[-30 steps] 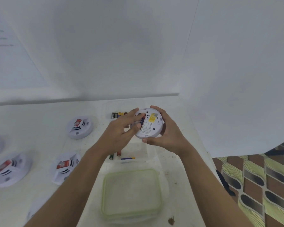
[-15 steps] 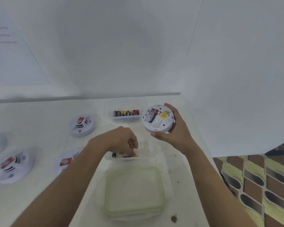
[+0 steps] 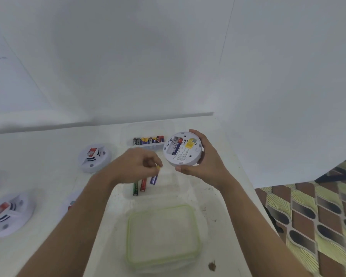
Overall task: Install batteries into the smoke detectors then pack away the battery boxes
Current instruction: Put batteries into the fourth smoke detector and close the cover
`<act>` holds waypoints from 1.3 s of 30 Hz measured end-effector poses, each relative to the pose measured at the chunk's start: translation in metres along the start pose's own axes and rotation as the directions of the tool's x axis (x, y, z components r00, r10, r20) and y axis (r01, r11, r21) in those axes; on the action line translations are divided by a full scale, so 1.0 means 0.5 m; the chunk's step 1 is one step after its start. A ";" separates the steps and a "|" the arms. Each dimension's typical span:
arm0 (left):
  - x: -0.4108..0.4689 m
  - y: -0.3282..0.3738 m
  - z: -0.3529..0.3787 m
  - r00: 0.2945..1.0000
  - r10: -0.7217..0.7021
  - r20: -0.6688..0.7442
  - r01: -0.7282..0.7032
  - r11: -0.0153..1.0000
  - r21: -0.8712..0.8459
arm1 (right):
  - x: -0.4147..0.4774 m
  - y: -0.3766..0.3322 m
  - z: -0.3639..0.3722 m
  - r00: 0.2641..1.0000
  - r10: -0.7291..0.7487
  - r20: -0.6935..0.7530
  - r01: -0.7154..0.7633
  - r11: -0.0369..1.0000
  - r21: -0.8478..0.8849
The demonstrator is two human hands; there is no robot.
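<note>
Now my left hand (image 3: 136,166) is pinching a purple battery (image 3: 154,177), and my right hand (image 3: 208,162) is gripping the smoke detector (image 3: 182,150) beside it.

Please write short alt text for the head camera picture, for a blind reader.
A person's right hand holds a white smoke detector with its open back to the camera, while the left hand pinches a purple battery over a clear box on a white table. More detectors lie to the left.
</note>
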State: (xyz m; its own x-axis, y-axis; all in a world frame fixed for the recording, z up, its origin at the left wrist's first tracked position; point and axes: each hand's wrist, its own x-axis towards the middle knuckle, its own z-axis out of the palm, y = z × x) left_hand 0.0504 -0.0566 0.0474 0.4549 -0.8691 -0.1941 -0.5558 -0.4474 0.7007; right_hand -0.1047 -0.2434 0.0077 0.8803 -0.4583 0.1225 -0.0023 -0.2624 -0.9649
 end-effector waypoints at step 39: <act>-0.111 -0.061 0.007 0.982 0.156 -0.107 -0.178 0.570 -0.802 | -0.039 -0.087 0.123 0.976 -0.052 0.210 0.041 0.998 0.056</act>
State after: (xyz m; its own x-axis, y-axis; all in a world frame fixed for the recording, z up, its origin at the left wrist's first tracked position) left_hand 0.0397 0.0045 0.0344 0.4348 -0.9005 -0.0080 0.1603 0.0686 0.9847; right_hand -0.0928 -0.1709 0.0329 0.9591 -0.2556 0.1214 0.0606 -0.2334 -0.9705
